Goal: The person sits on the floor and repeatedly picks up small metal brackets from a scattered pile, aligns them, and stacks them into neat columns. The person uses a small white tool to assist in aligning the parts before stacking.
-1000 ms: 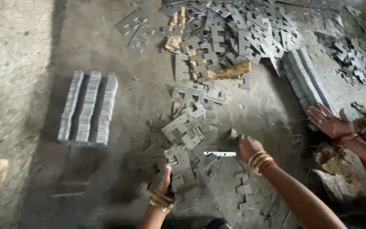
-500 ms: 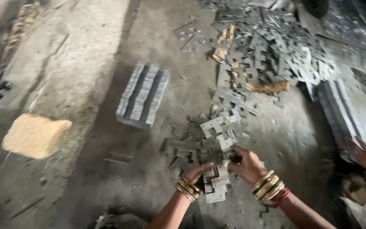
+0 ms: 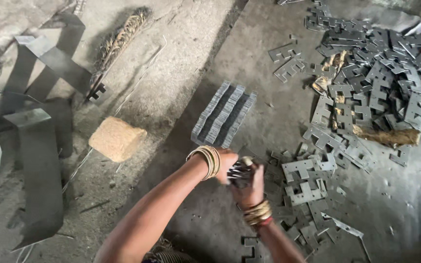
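My left hand [image 3: 226,164] and my right hand [image 3: 249,184] meet in the lower middle of the view, both closed on a small bunch of flat grey metal plates [image 3: 239,171] held above the floor. Both wrists carry gold bangles. Just beyond the hands stands a neat stack of the same plates on edge [image 3: 224,115]. Loose E-shaped plates [image 3: 304,184] lie scattered on the floor right of my hands.
A big heap of grey plates [image 3: 381,83] covers the upper right, with a brown stick [image 3: 387,136] in it. A tan block [image 3: 117,138] lies on the concrete at the left. Bent metal strips [image 3: 40,160] and a broom [image 3: 118,41] are at the far left.
My hands rose from the floor pile and came together holding plates. The view swung left, so the stack and heap shifted right; another person's hand at the right edge went out of view.
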